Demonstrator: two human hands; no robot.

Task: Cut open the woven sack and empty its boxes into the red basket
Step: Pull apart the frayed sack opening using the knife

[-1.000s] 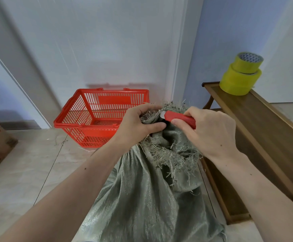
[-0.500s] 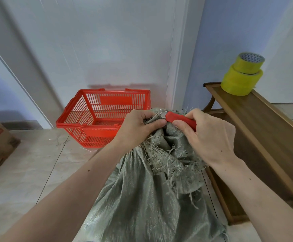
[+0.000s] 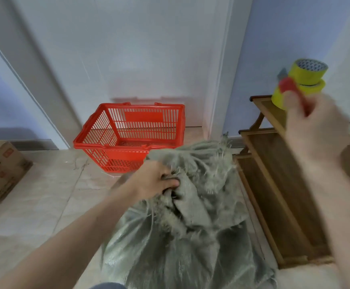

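Observation:
A grey-green woven sack [image 3: 190, 236] stands on the floor in front of me, its frayed top bunched. My left hand [image 3: 155, 180] grips the gathered neck of the sack. Up at the right, blurred by motion, my right hand [image 3: 313, 130] holds a red utility knife [image 3: 289, 88] well clear of the sack. The red basket [image 3: 132, 138] sits on the floor behind the sack, by the white wall. The boxes inside the sack are hidden.
A wooden bench [image 3: 278, 180] runs along the right, with two yellow tape rolls [image 3: 303, 80] stacked at its far end. A cardboard box [image 3: 1, 170] lies on the tiled floor at the left. A white door and wall close off the back.
My right hand has pulled the red knife away from the sack's neck, up and to the right. The left hand keeps its grip and the sack's top has dropped lower.

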